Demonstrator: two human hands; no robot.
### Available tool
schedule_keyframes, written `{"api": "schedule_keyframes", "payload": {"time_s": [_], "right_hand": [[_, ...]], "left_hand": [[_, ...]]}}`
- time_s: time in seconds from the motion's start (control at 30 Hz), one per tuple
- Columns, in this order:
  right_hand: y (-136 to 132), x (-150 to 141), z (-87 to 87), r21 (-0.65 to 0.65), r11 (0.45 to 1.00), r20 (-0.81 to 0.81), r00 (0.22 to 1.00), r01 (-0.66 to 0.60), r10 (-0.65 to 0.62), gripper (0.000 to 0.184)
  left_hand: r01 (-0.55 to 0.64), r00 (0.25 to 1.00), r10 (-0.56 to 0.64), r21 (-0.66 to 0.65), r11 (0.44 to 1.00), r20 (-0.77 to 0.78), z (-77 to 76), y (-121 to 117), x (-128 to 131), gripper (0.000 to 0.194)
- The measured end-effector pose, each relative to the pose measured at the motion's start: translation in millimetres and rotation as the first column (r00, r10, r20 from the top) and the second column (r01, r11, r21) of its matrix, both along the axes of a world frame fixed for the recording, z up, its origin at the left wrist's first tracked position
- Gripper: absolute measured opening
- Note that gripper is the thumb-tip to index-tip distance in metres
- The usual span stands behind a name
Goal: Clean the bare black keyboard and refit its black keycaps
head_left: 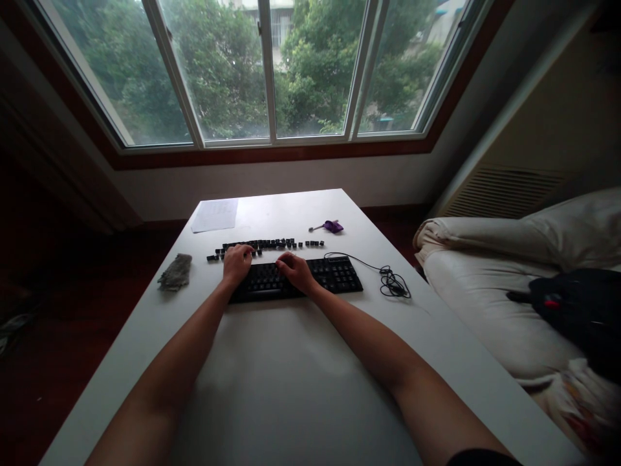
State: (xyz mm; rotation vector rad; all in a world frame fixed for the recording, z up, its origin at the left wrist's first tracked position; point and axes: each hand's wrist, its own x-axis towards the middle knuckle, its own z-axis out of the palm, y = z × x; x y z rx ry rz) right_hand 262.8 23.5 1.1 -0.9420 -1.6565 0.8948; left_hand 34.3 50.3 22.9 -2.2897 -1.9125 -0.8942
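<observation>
A black keyboard (272,285) lies on the white table in front of me, and part of its key field is hidden by my hands. My left hand (237,263) is at its upper left edge, fingers curled toward the loose black keycaps (284,243). Whatever those fingers hold is too small to make out. Over the middle of the keyboard is my right hand (297,272), thumb and fingertips pinched close above the keys. What sits in that pinch is hidden too. The keycaps lie in uneven rows just behind the keyboard.
A crumpled grey cloth (176,272) lies to the left, and a paper sheet (216,215) at the far left corner. Behind the keycaps rests a purple brush-like tool (332,226). The coiled cable (394,283) is right of the keyboard. A cream sofa (475,291) stands beside the table.
</observation>
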Motion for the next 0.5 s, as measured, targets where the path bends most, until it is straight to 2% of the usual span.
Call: {"api": "schedule_keyframes", "payload": {"time_s": [0.23, 0.33, 0.5], "right_hand": [[5, -6, -2.7, -0.019, 1.0, -0.079, 0.997, 0.009, -0.01, 0.022], [6, -9, -2.9, 0.008, 0.999, -0.088, 0.996, 0.037, -0.036, 0.02], [4, -12, -0.7, 0.045, 0.997, -0.073, 0.996, 0.056, -0.052, 0.025]], "left_hand": [[0.133, 0.989, -0.135, -0.036, 0.99, -0.054, -3.1, -58, 17, 0.022], [0.175, 0.982, -0.177, -0.027, 0.984, -0.068, -4.4, -66, 17, 0.023], [0.189, 0.98, -0.188, 0.0, 0.982, -0.066, -5.6, -65, 14, 0.022]]}}
